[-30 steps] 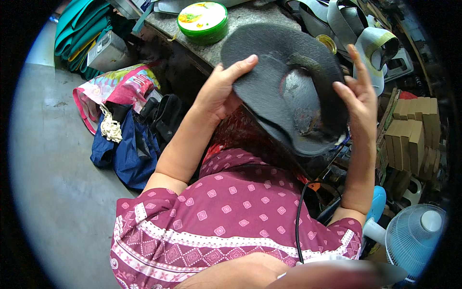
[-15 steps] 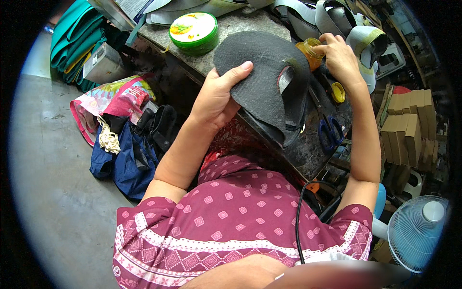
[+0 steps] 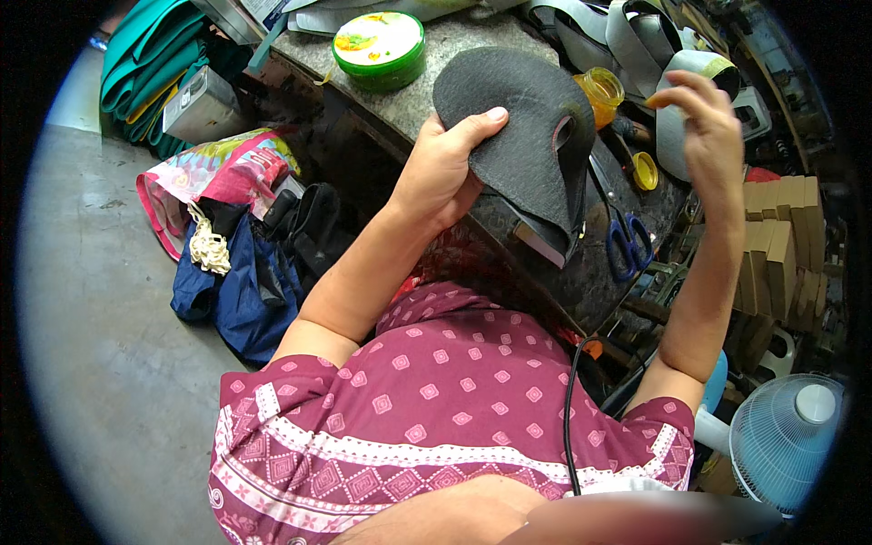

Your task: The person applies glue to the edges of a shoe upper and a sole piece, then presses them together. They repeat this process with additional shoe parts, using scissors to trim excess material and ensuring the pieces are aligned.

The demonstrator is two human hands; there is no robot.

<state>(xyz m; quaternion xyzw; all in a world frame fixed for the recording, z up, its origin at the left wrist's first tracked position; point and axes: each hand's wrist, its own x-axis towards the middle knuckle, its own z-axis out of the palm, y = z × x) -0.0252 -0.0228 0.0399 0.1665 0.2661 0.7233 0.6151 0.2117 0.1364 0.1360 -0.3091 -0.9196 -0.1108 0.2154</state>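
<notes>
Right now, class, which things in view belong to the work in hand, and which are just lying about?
Apparently in the work:
dark grey piece, held by left hand
open amber jar, near right hand

Apparently lying about:
fan
blue fabric
pink bag
folded green cloth

On the left hand [image 3: 442, 173] I see just the thumb fully; the other fingers mostly vanish under the dark grey piece [image 3: 509, 113], which also hides part of the amber jar [image 3: 603, 100]. The right hand [image 3: 713, 136] looks slightly blurred; the teal cloth [image 3: 150, 59] is cut off up top.
</notes>
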